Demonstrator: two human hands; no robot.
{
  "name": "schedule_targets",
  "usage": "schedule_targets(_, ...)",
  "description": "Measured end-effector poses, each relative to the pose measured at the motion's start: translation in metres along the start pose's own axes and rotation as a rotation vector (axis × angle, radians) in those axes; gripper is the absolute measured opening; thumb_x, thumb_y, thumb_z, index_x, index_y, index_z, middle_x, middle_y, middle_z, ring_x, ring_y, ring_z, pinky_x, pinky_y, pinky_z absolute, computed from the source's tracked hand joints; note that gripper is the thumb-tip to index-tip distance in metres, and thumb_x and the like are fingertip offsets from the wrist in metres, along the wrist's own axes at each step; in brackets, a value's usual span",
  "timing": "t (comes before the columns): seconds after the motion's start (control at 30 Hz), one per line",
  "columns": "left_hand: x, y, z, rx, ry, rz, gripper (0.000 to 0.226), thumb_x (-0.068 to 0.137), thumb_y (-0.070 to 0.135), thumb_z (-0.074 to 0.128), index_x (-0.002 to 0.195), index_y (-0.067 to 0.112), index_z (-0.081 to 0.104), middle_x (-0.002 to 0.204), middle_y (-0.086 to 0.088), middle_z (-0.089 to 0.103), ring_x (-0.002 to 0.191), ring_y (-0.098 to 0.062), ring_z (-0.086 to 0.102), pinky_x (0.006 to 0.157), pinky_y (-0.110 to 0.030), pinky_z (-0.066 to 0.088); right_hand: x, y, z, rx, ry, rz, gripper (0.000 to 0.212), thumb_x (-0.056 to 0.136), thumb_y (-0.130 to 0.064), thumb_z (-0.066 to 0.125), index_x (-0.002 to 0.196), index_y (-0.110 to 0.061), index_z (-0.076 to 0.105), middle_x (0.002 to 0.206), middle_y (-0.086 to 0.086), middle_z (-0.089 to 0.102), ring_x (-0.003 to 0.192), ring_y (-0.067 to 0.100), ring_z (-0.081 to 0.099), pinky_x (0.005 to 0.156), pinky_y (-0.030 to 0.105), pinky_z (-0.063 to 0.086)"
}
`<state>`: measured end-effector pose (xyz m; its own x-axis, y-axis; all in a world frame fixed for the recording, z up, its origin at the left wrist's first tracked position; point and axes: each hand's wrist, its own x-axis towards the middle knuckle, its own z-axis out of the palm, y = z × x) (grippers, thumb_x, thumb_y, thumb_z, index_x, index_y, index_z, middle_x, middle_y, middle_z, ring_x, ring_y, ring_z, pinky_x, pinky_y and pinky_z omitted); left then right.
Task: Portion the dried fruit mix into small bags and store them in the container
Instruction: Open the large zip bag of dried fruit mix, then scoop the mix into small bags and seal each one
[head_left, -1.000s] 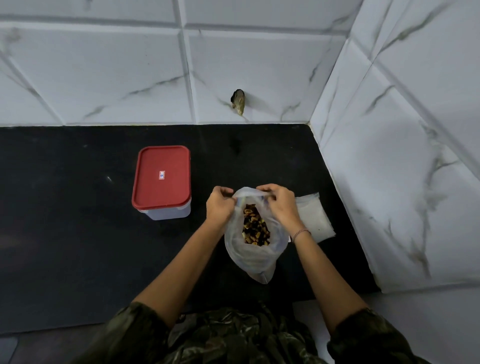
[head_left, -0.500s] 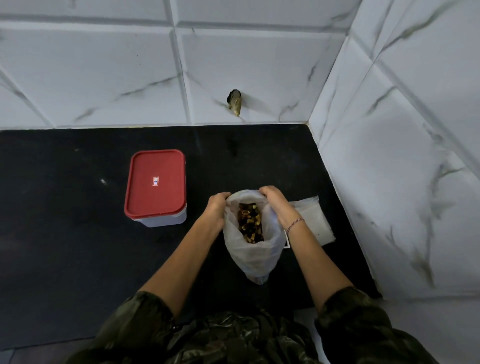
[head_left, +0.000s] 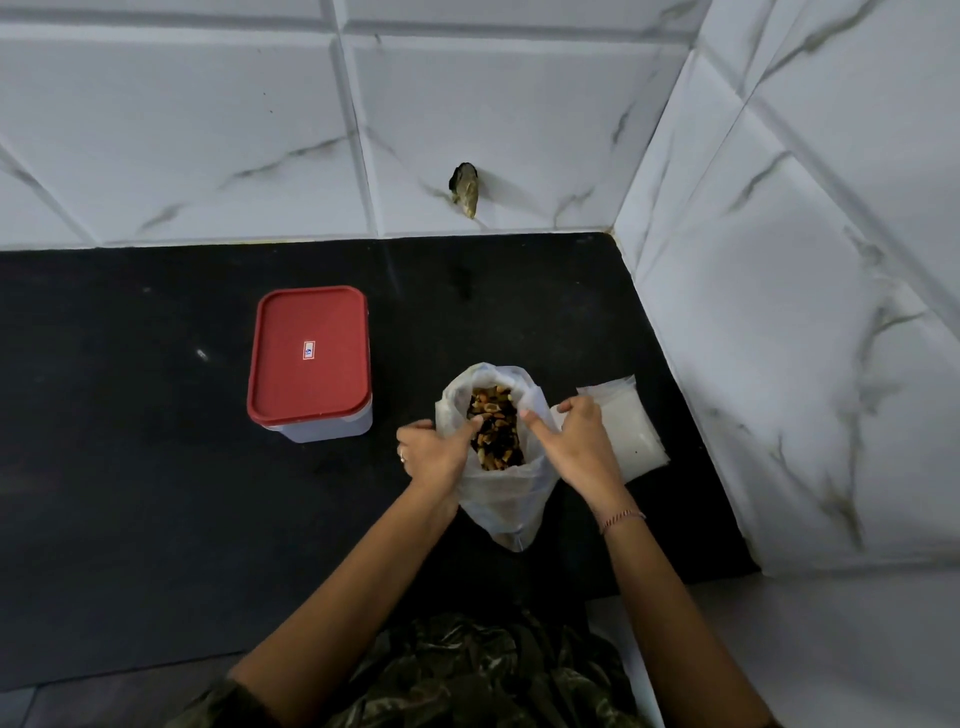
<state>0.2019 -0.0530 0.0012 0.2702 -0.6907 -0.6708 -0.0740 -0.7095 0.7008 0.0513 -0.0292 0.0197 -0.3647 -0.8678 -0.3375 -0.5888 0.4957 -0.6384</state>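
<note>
A translucent plastic bag (head_left: 501, 499) stands on the black counter (head_left: 130, 493), its mouth spread wide over a brown and yellow dried fruit mix (head_left: 494, 428). My left hand (head_left: 434, 452) grips the bag's left rim, thumb at the opening. My right hand (head_left: 576, 441) grips the right rim, thumb pointing into the mouth. A white container with a red lid (head_left: 310, 358) sits shut to the left, apart from the bag. A flat pack of small clear bags (head_left: 631, 428) lies to the right, partly behind my right hand.
White marbled tile walls close the counter at the back and on the right (head_left: 805, 338). A small dark stub (head_left: 465, 189) sticks out of the back wall. The counter's front edge runs just before my body.
Both hands have slid down the rim and pulled the bag's mouth wider, so more of the mix shows. The container and the pack have not moved.
</note>
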Motion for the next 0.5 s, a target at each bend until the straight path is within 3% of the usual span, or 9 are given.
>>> schedule_targets(0.07, -0.007, -0.012, -0.001, -0.093, -0.082, -0.079, 0.073, 0.074, 0.030, 0.081, 0.127, 0.010, 0.035, 0.124, -0.010, 0.046, 0.114, -0.026, 0.052, 0.095, -0.041, 0.050, -0.012, 0.009, 0.000, 0.017, -0.065, 0.058, 0.060, 0.081, -0.056, 0.061, 0.116, -0.012, 0.042, 0.107, -0.003, 0.044, 0.081, 0.007, 0.049, 0.056, 0.018, 0.036)
schedule_targets(0.17, -0.016, -0.026, -0.002, -0.229, -0.187, -0.169, 0.065, 0.077, 0.025, 0.078, 0.124, 0.003, 0.040, 0.115, -0.013, 0.057, 0.104, -0.026, 0.061, 0.090, -0.042, 0.054, -0.025, 0.023, 0.005, 0.187, -0.120, 0.152, 0.056, 0.078, -0.056, 0.065, 0.104, -0.012, 0.042, 0.094, -0.002, 0.051, 0.083, 0.009, 0.056, 0.061, 0.024, 0.048)
schedule_targets(0.33, -0.031, -0.034, -0.007, -0.279, -0.336, -0.254, 0.032, 0.087, 0.020, 0.068, 0.108, -0.002, 0.058, 0.100, -0.016, 0.065, 0.087, -0.027, 0.063, 0.076, -0.038, 0.054, -0.037, 0.041, 0.020, 0.593, -0.243, 0.399, 0.040, 0.086, -0.031, 0.066, 0.111, -0.001, 0.058, 0.105, 0.015, 0.064, 0.090, 0.022, 0.065, 0.072, 0.035, 0.058)
schedule_targets(0.43, -0.031, -0.036, -0.007, -0.283, -0.298, -0.281, 0.016, 0.089, 0.015, 0.065, 0.097, 0.001, 0.059, 0.099, -0.016, 0.064, 0.084, -0.027, 0.062, 0.063, -0.035, 0.051, -0.045, 0.042, 0.023, 0.926, -0.264, 0.493, 0.013, 0.091, -0.009, 0.058, 0.095, 0.002, 0.064, 0.091, 0.016, 0.066, 0.081, 0.024, 0.064, 0.060, 0.032, 0.058)
schedule_targets(0.5, -0.030, -0.036, -0.008, -0.300, -0.277, -0.303, 0.009, 0.091, 0.011, 0.062, 0.091, 0.004, 0.056, 0.092, -0.015, 0.062, 0.081, -0.026, 0.061, 0.060, -0.036, 0.050, -0.046, 0.042, 0.024, 1.007, -0.233, 0.583, 0.010, 0.092, -0.006, 0.056, 0.085, -0.007, 0.064, 0.088, 0.012, 0.063, 0.079, 0.022, 0.061, 0.059, 0.036, 0.053)
